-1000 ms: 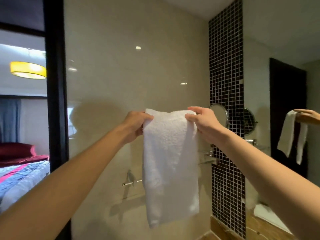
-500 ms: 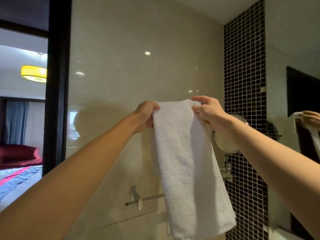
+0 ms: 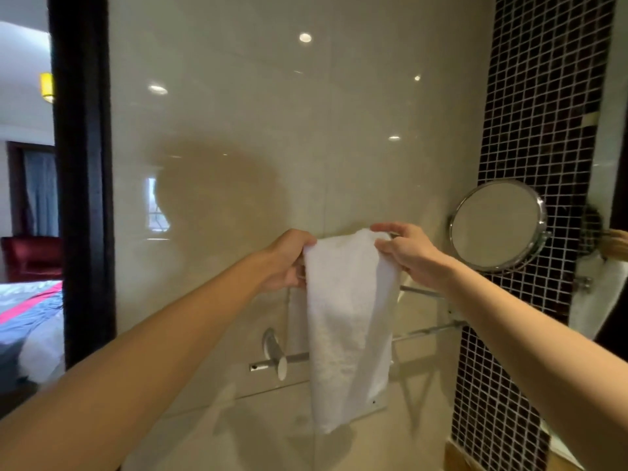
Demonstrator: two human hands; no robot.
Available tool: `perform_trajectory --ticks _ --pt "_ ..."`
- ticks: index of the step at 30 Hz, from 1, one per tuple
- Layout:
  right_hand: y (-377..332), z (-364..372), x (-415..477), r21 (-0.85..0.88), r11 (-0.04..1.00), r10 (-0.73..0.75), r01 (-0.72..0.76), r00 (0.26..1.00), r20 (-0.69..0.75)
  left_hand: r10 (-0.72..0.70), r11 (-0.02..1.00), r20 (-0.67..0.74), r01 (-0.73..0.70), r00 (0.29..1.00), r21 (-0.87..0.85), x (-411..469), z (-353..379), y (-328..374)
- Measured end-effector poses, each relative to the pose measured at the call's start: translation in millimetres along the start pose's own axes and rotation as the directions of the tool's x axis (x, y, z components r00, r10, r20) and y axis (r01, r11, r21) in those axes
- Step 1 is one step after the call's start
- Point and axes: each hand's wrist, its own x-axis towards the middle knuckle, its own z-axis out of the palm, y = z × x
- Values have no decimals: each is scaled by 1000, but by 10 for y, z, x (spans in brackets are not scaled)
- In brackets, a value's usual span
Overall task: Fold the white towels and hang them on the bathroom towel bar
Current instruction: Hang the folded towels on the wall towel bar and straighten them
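The folded white towel [image 3: 346,328] hangs in front of the wall at the view's centre. The left grip [image 3: 289,260] pinches its top edge at 9 o'clock and the right grip [image 3: 407,253] at 3 o'clock. It looks soft, light and floppy, so holding both top corners should keep the fold. The towel bar [image 3: 426,330] crosses behind it at 6 o'clock.

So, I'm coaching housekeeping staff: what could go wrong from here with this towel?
1. The white towel hangs only from its top corners, pinched by the left hand and right hand; a slipped grip would likely drop or unfold it.
2. It covers the middle of the towel bar, so draping it over may go partly blind.
3. The right hand is near the round mirror and might knock it.
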Motion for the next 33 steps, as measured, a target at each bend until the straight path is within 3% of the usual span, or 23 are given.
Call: perform_trajectory --ticks 7,11,18,25,29,33 --pt "534 200 -71 -135 969 223 -205 965 137 -80 997 -70 78 994 -28 153 -11 -666" --pt "834 294 -117 -120 933 356 -339 916 183 -158 986 -108 163 982 38 168 -54 -926" --pt "1121 364 -193 -133 890 455 -437 874 170 -285 945 -160 305 945 119 145 -33 -1145" --pt "1296 465 -191 -87 892 449 -444 892 47 -138 925 -346 246 928 290 124 3 -1113" --pt "1348 517 -198 -105 899 429 -425 903 22 115 726 -330 147 937 672 141 68 -1186" --pt "1435 573 -211 -198 898 400 -392 916 4 219 501 -246 108 944 859 174 172 -1283"
